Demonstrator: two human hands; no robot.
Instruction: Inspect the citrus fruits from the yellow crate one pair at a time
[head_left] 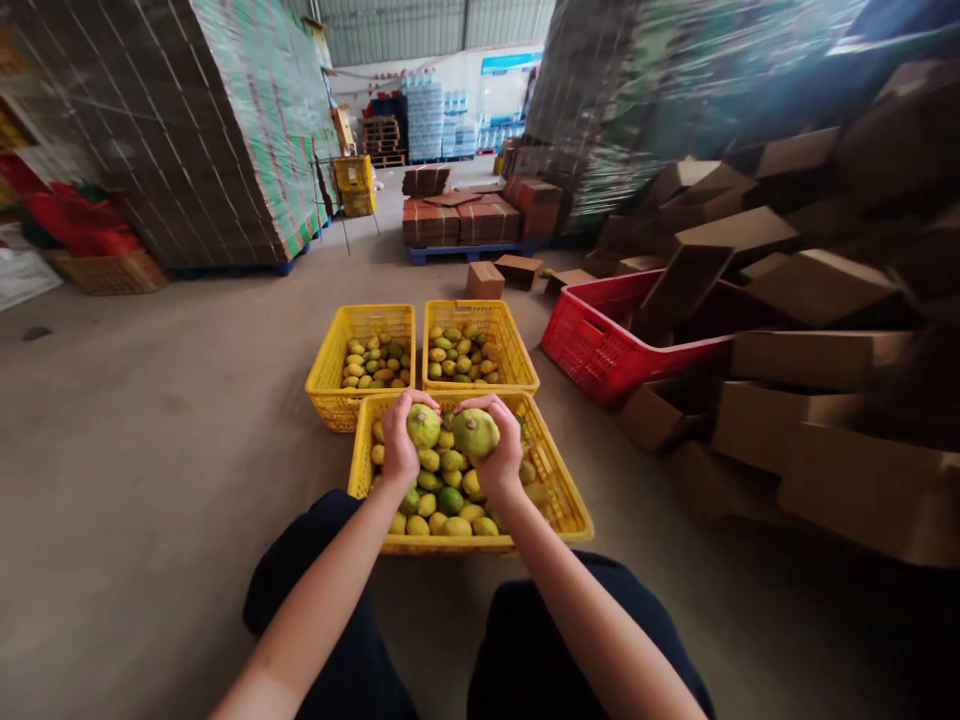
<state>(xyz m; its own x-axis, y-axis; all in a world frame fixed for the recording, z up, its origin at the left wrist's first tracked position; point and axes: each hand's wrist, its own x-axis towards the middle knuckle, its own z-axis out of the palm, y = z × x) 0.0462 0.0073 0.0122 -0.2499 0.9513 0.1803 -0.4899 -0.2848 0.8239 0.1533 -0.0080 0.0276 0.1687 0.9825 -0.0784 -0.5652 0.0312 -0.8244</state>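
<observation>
My left hand is wrapped round a yellow-green lemon, its stem end facing me. Beside it my right hand grips a second, greener lemon. Both are held close together above the near yellow crate, which stands on the floor between my knees. Many yellow and green lemons lie in that crate, partly hidden by my hands. Behind it are two more yellow crates, the left one and the right one, each with lemons inside.
To the right stands a red crate with cardboard in it, beside a heap of open cardboard boxes. Flattened cartons lie on a blue pallet ahead. Tall wrapped stacks flank the concrete floor.
</observation>
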